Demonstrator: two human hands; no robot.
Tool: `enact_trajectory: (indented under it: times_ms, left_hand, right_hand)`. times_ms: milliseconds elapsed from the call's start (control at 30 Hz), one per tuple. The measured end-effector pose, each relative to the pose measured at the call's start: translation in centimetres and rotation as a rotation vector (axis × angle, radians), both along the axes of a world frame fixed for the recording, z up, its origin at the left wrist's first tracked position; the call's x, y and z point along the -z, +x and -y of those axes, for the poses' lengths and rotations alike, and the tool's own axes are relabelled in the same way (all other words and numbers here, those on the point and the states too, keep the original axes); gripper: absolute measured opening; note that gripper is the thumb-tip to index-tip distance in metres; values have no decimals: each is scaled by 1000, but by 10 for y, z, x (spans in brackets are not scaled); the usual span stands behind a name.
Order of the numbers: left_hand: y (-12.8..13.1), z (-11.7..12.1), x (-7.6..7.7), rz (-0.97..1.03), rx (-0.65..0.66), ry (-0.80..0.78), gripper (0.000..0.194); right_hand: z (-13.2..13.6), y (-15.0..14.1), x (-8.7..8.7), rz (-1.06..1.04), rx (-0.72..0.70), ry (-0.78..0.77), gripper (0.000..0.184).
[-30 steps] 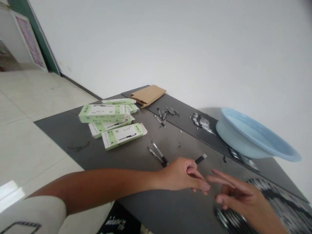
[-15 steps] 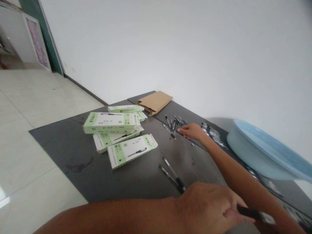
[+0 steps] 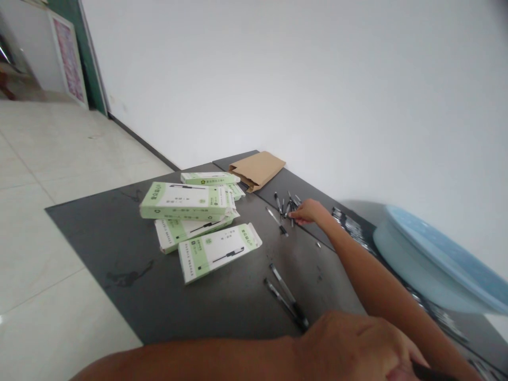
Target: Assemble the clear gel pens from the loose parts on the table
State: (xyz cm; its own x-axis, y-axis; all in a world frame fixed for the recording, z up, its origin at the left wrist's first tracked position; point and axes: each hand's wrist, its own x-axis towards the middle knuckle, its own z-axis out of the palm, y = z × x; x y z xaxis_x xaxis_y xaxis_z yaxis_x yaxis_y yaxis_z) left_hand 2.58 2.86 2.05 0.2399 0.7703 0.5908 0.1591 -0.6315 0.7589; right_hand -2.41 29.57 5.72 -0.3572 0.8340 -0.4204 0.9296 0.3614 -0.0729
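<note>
Boxes, flat green-and-white cardboard (image 3: pixel 190 203), stacked left on the dark grey table (image 3: pixel 99 217). Next we see two slim clear-plastic pens with black grips (image 3: pixel 284 288); we judge them light, stiff, slippery, best pinched at the grip. Beyond, loose clear-and-black plastic pens (image 3: pixel 289 201) lie heaped, right hand (image 3: pixel 311 211) fingertips at them; pinching or not, we can't tell. Left hand (image 3: pixel 353 344) closed round a dark slim rod (image 3: pixel 431 373).

Plastic pens (image 3: pixel 283 286), matt paper bag (image 3: pixel 259 169)
</note>
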Motion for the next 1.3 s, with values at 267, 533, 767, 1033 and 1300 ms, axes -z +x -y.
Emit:
enact_trajectory:
  times_ms: [267,533,767,1033,1300]
  left_hand:
    - [6,-6,11,8,-52,55,18]
    - [-5,3,5,162,-92,-109,28]
    - [1,9,-4,332,-146,-336,22]
    - [18,28,4,314,92,-526,33]
    - [25,38,6,125,289,-773,18]
  right_hand:
    - [10,-2,-12,-5,-54,106,31]
    - [39,62,-37,-354,-4,221,29]
    - [142,198,-56,-952,185,377,36]
    - [237,248,-37,-1476,320,365,42]
    - [267,244,-34,-1668,288,385,32]
